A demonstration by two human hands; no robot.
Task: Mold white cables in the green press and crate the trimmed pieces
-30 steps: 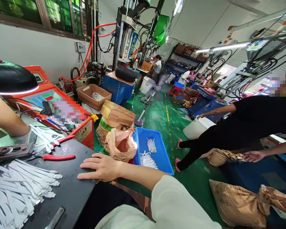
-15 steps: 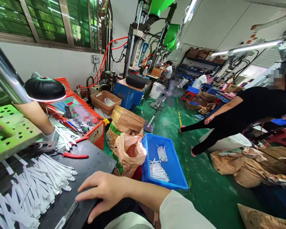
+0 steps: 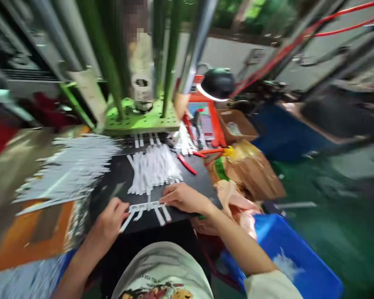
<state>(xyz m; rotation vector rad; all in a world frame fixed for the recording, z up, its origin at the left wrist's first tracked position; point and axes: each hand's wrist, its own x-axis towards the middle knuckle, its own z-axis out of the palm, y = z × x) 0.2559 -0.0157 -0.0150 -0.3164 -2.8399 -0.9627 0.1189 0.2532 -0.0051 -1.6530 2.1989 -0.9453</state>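
Note:
A white plastic runner with several strips hanging from it (image 3: 145, 205) lies low over the front of the black worktop (image 3: 109, 187). My left hand (image 3: 110, 220) pinches its left end with closed fingers. At its right end, my right hand (image 3: 183, 197) has thumb and fingers pressed on the piece. Just beyond the hands is a heap of white strips (image 3: 156, 168). Red-handled pliers (image 3: 187, 164) rest to the right of that heap. A second, wider pile of white strips (image 3: 71, 166) is on the left. Motion blur softens the fine details.
Behind the worktop stands a machine with a green perforated plate (image 3: 140, 123) and upright columns. A black lamp (image 3: 216, 83) hangs by an orange control box (image 3: 216, 120). Paper sacks (image 3: 255, 170) and a blue bin (image 3: 318, 270) holding white pieces stand on the right.
The view has swung left from the room to the worktop. My right hand, earlier spread at the table edge, now grips the white runner. My left hand has come into view.

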